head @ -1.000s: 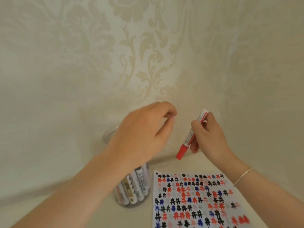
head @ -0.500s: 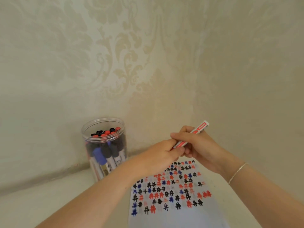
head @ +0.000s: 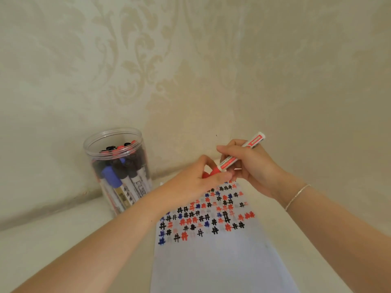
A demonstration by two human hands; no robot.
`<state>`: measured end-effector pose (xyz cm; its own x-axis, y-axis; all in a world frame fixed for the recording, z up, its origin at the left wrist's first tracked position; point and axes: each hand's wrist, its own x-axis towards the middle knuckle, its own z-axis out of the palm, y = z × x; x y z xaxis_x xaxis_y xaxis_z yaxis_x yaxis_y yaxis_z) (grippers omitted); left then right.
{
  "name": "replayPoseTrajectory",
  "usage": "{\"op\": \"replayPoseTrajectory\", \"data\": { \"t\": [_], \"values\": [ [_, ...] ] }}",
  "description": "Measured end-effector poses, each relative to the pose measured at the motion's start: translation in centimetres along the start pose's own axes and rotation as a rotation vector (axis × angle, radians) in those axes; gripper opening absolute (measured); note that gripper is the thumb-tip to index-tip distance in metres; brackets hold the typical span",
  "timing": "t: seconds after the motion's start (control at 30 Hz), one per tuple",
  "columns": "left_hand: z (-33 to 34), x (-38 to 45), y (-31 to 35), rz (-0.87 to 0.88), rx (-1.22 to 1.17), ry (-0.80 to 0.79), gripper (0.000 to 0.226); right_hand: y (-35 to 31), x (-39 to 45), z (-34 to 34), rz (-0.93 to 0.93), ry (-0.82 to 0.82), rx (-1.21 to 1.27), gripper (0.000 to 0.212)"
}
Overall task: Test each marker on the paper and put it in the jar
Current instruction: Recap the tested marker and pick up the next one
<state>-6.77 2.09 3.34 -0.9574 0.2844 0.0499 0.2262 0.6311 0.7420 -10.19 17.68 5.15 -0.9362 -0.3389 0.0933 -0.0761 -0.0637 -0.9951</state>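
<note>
A red marker with a white barrel is held slanted above the far end of the paper. My right hand grips its barrel. My left hand pinches the red cap at the marker's lower end. The paper lies on the table, its far half covered with black, red and blue hash marks. A clear plastic jar stands open at the left by the wall, holding several capped markers.
A wall with pale damask wallpaper rises right behind the jar and the paper. The cream tabletop stretches to the left of the paper. A thin bracelet circles my right wrist.
My left hand came away from above the jar and took hold of the marker's red cap. My right hand lowered the marker toward the paper. The view tilted, showing the jar's open top.
</note>
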Motion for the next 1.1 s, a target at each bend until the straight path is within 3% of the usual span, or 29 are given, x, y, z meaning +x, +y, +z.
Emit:
{"op": "replayPoseTrajectory", "data": {
  "t": [0.1,0.2,0.27,0.4,0.7,0.87,1.1],
  "values": [
    [0.0,-0.1,-1.8,-0.110,0.151,0.005,0.062,0.4,-0.3,-1.0,0.014,0.204,0.117,0.021],
    [0.6,-0.9,-3.2,-0.063,0.284,-0.091,0.048,1.4,-0.7,-2.6,0.065,0.266,0.182,0.018],
    [1.9,-1.3,-3.3,0.008,0.274,-0.133,0.029,2.5,-1.3,-3.1,0.106,0.244,0.127,0.012],
    [4.6,-0.1,-3.1,0.061,0.209,-0.046,0.014,4.9,-2.7,-2.9,0.146,0.374,-0.059,0.027],
    [7.6,2.1,-4.0,0.069,0.295,0.060,0.028,9.1,-4.4,-2.6,0.055,0.584,-0.319,0.019],
    [7.6,2.4,-4.4,0.077,0.305,0.067,0.030,9.6,-4.0,-2.4,0.043,0.588,-0.417,0.030],
    [7.9,2.5,-4.8,0.101,0.313,0.090,0.030,10.0,-3.7,-2.4,0.059,0.578,-0.426,0.015]
  ]
}}
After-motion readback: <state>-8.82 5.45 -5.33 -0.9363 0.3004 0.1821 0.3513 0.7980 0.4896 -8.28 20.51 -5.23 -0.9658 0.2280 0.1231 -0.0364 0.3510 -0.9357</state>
